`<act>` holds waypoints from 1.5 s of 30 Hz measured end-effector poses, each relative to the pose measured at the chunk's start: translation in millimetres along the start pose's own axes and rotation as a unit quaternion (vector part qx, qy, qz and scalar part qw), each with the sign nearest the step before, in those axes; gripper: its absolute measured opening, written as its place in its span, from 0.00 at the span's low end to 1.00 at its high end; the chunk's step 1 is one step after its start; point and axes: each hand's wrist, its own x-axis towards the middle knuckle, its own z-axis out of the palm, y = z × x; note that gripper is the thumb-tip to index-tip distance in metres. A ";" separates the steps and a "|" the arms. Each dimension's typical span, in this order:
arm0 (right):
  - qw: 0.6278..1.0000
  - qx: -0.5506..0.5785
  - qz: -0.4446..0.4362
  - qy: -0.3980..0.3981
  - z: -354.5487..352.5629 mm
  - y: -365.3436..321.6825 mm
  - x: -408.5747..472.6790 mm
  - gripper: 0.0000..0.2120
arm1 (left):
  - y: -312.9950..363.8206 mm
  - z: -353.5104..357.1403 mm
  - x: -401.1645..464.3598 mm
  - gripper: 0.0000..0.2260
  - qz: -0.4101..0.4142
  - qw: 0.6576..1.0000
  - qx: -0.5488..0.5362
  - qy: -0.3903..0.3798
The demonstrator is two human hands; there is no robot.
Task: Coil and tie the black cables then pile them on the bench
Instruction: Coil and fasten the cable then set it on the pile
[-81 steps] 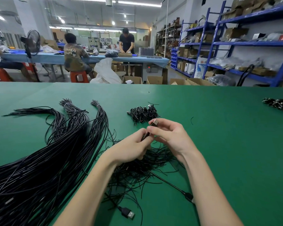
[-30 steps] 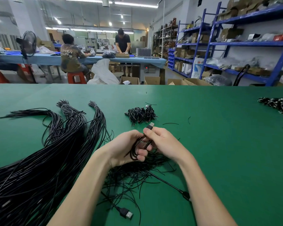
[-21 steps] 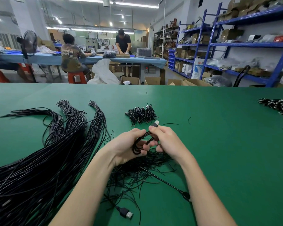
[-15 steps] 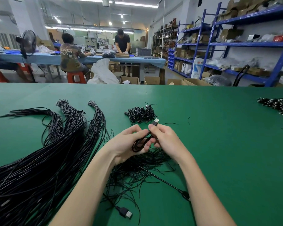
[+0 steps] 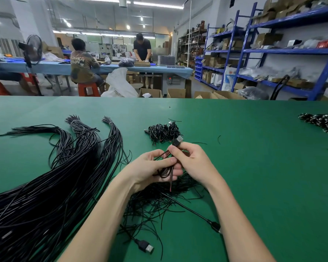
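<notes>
Your left hand (image 5: pixel 151 167) is curled around a small coil of black cable (image 5: pixel 166 172), thumb laid over the loops and fingers wrapped beneath, so the coil sits in your palm above the green bench (image 5: pixel 254 167). Your right hand (image 5: pixel 192 161) pinches the same cable just below its USB plug (image 5: pixel 178 141), which sticks up past your fingertips and tilts away from you; a thin reddish strand runs down through the coil and hangs below your left fingers. Under both hands lies a loose tangle of thin black ties (image 5: pixel 159 201), and two more USB-ended cables lie near you — one plug (image 5: pixel 145 246) between your forearms, the other (image 5: pixel 215 226) against your right forearm. To your left a big sheaf of long black cables (image 5: pixel 55 186) fans across the bench, its far ends gathered in bunches. Beyond your hands sits a small pile of finished coils (image 5: pixel 163 132), and another dark heap (image 5: pixel 322 122) lies at the bench's far right edge.
</notes>
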 end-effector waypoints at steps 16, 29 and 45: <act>0.999 0.016 0.006 0.031 -0.9 9.2 2.7 0.10 | 3.9 5.3 0.5 0.18 -0.063 0.994 0.085 -0.010; 0.984 0.121 0.102 0.082 3.1 1.3 8.9 0.14 | -9.9 -0.5 12.7 0.12 0.068 0.995 -0.032 0.061; 0.974 0.040 0.167 -0.145 16.6 -9.1 -3.5 0.08 | -15.9 -6.8 20.9 0.12 0.129 0.979 -0.078 0.137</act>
